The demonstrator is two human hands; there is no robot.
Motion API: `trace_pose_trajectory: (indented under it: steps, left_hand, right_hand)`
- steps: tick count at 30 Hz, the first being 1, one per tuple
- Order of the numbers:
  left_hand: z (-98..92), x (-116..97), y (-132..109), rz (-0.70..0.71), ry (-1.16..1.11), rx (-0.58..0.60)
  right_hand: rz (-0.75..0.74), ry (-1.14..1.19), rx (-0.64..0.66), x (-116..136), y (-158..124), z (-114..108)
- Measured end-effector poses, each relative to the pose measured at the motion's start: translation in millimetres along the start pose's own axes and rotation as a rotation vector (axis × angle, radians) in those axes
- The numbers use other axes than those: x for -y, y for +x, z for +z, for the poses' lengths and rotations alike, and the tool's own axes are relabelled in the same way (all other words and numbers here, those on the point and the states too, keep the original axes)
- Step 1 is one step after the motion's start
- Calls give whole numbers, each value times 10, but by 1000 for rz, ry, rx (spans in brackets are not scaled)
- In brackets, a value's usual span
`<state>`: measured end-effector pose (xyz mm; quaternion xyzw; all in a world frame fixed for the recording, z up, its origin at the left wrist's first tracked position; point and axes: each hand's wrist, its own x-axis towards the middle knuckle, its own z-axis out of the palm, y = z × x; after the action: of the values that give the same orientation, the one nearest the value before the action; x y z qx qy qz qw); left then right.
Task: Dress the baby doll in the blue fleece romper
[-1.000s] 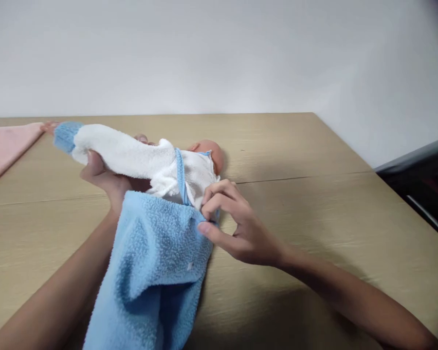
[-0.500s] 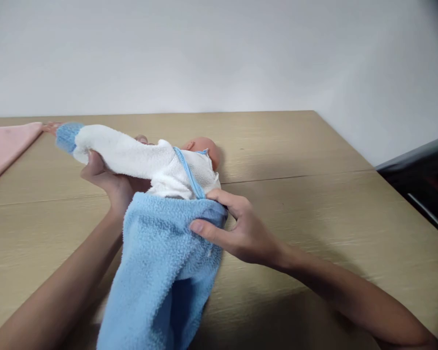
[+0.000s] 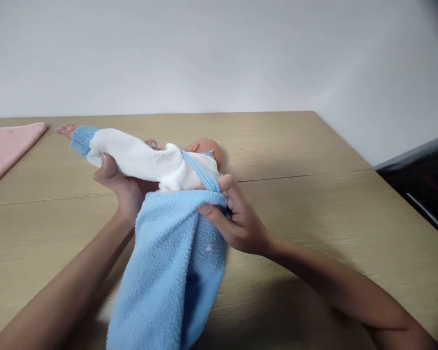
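From the head camera, a baby doll (image 3: 190, 167) lies in the middle of the wooden table (image 3: 314, 204). Its bald round head (image 3: 206, 147) points to the far side, and its body runs from far to near. One long arm (image 3: 131, 158) sticks out to the left, lifted off the table, pointing toward the pink cloth (image 3: 7, 146). The arm is in a white fluffy sleeve with a soft blue cuff (image 3: 81, 140), and a small pink hand pokes out at the end. The left hand (image 3: 126, 187) is closed around this sleeve from below. A blue cloth (image 3: 175, 262), thick and bumpy like a towel, covers the doll's lower half and hangs long toward the near edge. The right hand (image 3: 241, 218) pinches the top edge of the blue cloth tight, right at the doll's tummy, with the thumb on the cloth. The table is flat and light brown with fine lines. The pink cloth looks smooth and lies at the far left. A plain white wall (image 3: 219, 53) stands behind
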<state>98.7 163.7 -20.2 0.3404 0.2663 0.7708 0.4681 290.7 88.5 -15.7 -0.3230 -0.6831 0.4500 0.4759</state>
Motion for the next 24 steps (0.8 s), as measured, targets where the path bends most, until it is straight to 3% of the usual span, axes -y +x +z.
trace_pose_trajectory:
  steps: [5, 9, 14, 17, 20, 24]
  left_hand:
    - [50, -15, -1, 63, -66, -2]
    - [5, -42, -14, -12, -77, 34]
    - [-11, -33, -36, -42, -72, -2]
    - [76, -31, -69, -23, -129, -62]
    - [139, -16, -77, 8, -168, -96]
    - [-18, 4, -17, 21, -152, -94]
  right_hand:
    - [169, 98, -33, 124, -8, 33]
    - [300, 170, -43, 182, 51, 11]
    - [359, 48, 22, 80, 138, -84]
    - [333, -44, 31, 24, 60, -141]
    - [168, -169, 39, -67, -154, -240]
    - [-7, -232, 82, -282, -499, -422]
